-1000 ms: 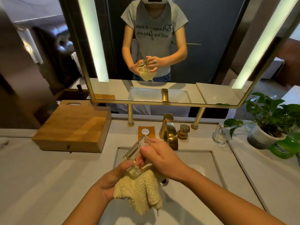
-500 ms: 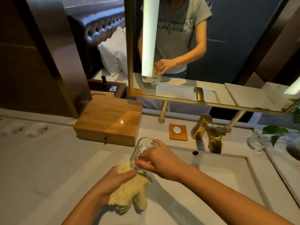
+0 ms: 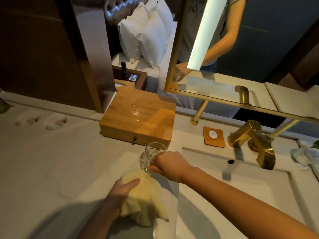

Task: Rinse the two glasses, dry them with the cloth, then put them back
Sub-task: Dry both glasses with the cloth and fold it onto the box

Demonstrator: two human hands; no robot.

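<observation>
Head view: right hand (image 3: pixel 170 163) seemingly pinches glass (image 3: pixel 150 156).

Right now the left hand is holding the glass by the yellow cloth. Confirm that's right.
Not quite. The head view shows the right hand holding the glass, not the left. The left hand grips the yellow cloth instead. The rest stands: the glass is by the cloth.
</observation>
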